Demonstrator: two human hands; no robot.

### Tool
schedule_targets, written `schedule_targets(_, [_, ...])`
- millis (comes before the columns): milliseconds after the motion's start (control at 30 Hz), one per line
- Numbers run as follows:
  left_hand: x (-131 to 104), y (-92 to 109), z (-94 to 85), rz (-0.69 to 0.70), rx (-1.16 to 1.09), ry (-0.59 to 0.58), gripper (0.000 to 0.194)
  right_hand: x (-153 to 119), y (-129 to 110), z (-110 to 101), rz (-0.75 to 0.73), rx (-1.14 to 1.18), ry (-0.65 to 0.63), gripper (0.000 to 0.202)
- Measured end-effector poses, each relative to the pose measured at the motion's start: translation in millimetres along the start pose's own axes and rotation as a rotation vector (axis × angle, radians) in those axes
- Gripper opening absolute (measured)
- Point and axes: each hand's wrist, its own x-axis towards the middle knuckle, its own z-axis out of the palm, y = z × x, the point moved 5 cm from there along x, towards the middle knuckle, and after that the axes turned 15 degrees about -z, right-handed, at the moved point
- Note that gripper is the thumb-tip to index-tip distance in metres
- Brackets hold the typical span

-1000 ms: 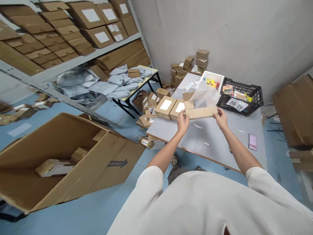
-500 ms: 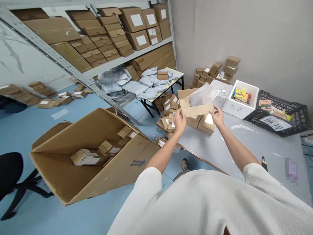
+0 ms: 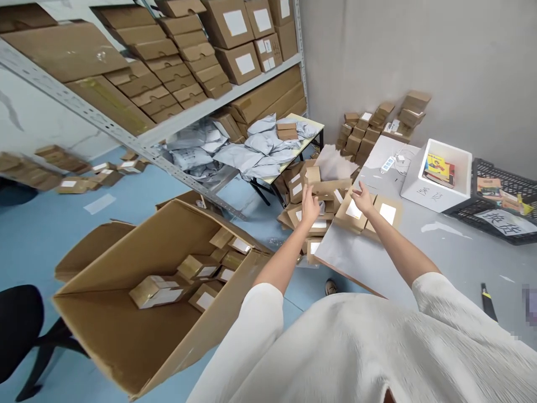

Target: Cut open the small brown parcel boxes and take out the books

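The open box (image 3: 333,187) is seen beyond the left edge of the desk (image 3: 436,252), over a heap (image 3: 326,215) of boxes; whether it is touched by the left hand (image 3: 310,207) or right hand (image 3: 363,198) cannot be told, but the fingers of both are held apart. Two labelled boxes (image 3: 384,215) are set at that edge. Parcels (image 3: 157,292) are held in the carton (image 3: 126,263), bright packets (image 3: 438,168) in the bin (image 3: 425,187). Chinese characters are written on the bin and the basket (image 3: 467,204).

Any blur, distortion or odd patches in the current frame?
Head view: the floor boxes at far left look smeared, while left hand and right hand are readable; the head view also stretches the white shirt and shows a pixelated purple patch at right.
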Motion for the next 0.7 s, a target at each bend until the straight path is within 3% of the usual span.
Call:
schedule_targets(200, [-10.5, -18.1, 30.9, -0.07, 0.041, -0.152, 0.05, -21.5, 28.9, -12.5, 0.09, -0.07, -0.004, 0.062])
schedule_targets(400, [-25.0, -11.5, 54.0, -0.048, 0.027, -0.258, 0.05, -40.4, 45.9, -32.7, 0.185, -0.115, -0.019, 0.045])
schedule_targets(700, [-45.1, 1.7, 98.4, -0.05, 0.074, -0.397, 0.048, -74.8, 59.7, -63.1, 0.201, -0.229, -0.031, 0.04])
